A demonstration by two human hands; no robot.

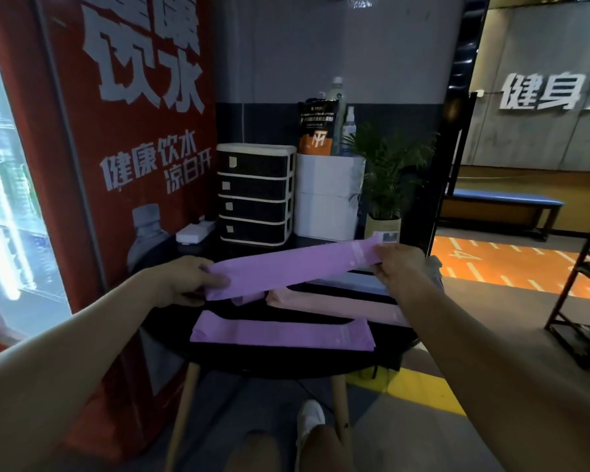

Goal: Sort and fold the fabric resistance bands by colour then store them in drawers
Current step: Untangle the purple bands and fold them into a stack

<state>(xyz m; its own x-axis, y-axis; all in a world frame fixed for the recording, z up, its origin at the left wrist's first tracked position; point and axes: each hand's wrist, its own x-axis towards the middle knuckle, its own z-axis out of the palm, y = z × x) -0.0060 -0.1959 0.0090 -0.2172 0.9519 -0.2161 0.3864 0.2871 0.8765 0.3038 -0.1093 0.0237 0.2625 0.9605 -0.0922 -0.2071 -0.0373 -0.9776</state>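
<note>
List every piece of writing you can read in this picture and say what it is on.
"饮水", large: red panel.
"健康饮水 凉白开": same panel, lower.
"健身", white raised letters: grey wall on the right.
Orange and black pouch: print too blurred to read.
Drawer labels: unreadable.
Purple band: pale patch, unreadable.

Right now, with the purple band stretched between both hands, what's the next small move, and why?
Probably bring the left hand over to the right hand, folding the held purple band in half: it hangs unfolded above the table, and the drawers look closed.
</note>
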